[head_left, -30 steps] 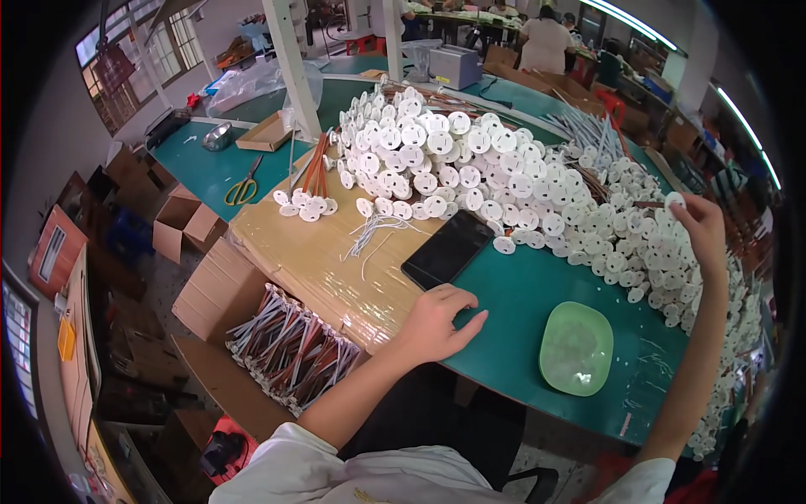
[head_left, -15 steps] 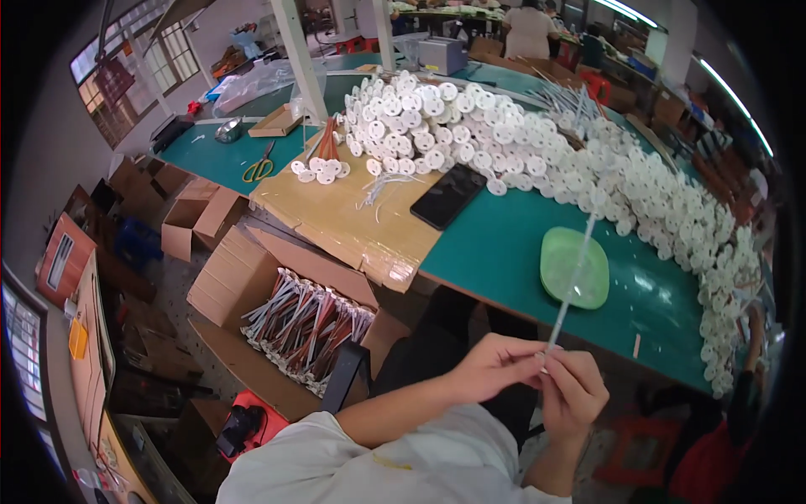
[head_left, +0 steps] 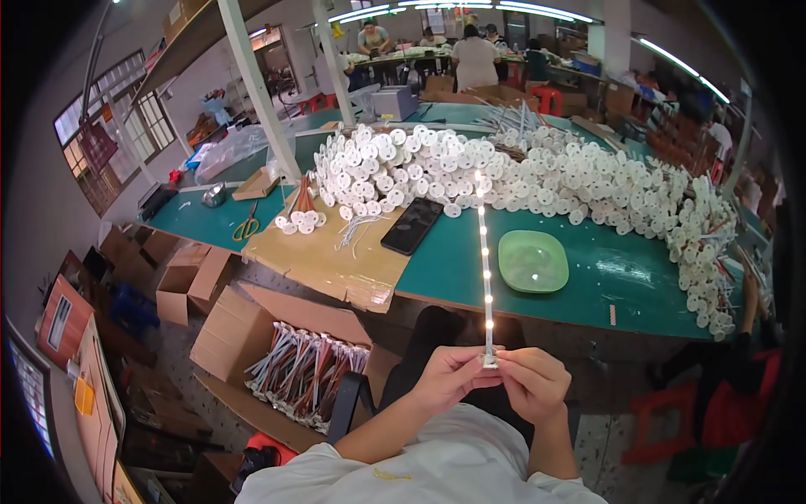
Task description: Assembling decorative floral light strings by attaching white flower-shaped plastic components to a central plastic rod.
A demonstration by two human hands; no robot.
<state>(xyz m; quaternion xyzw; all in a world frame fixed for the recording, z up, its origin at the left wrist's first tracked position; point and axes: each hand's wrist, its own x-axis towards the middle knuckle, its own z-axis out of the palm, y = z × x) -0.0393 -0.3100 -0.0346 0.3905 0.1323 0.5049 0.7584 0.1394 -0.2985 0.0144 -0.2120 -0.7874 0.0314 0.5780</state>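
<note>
Upright in front of me stands a thin LED light stick [head_left: 485,269], with a row of spots glowing along it. At its lower end is a small whitish base, pinched between the fingertips of my left hand [head_left: 447,380] and my right hand [head_left: 539,385]. The fingers partly hide that base. Beyond the hands, on the green table, sits a light green plastic dish [head_left: 550,248]. A long heap of white round discs with small holes [head_left: 382,172] runs along the table behind it. A black phone [head_left: 411,227] lies left of the dish.
An open cardboard box [head_left: 231,336] at my lower left holds several bundled white and brown sticks [head_left: 306,374]. Yellow-handled scissors [head_left: 246,227] and a metal bowl [head_left: 214,196] lie on the left table. White posts [head_left: 260,92] rise behind. Red stools [head_left: 659,420] stand at right; people work far back.
The light stick was unlit and tilted to the right; now it glows and stands upright. Both hands have shifted left in the picture, and the view has tipped up.
</note>
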